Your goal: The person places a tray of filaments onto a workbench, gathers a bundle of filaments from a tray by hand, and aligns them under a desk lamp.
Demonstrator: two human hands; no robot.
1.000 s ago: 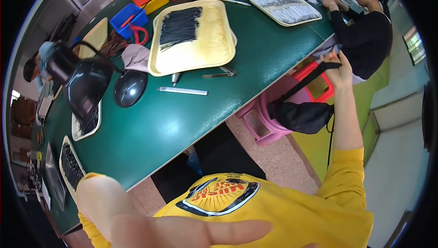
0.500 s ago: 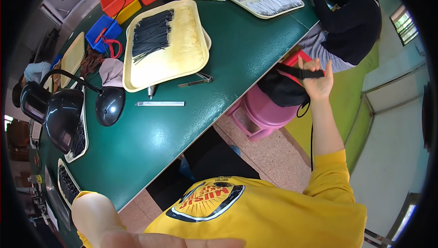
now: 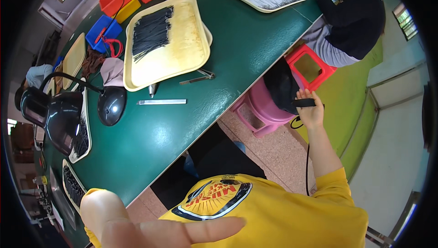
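My right hand (image 3: 312, 115) is palm up off the right side of the table, its fingers stretched out. A black strap (image 3: 304, 102) crosses the palm and appears to go around the hand. Just beside it, a black cloth-like item (image 3: 280, 84) sits on a pink plastic stool (image 3: 255, 113). My left hand (image 3: 169, 232) looms close at the lower edge with its thumb stretched to the right. Nothing shows in it; its other fingers are cut off by the frame.
The green table (image 3: 150, 152) bears a cream tray (image 3: 187, 61) of black strips, a silver flat tool (image 3: 162, 102), tweezers (image 3: 198, 77) and a black lamp (image 3: 64, 116). A red stool (image 3: 328, 71) stands near a seated co-worker (image 3: 353, 20). A thin black cord (image 3: 307, 170) hangs below my right hand.
My right hand has drawn back toward me, away from the red stool, with the strap still on it. My left hand has shifted slightly up and right.
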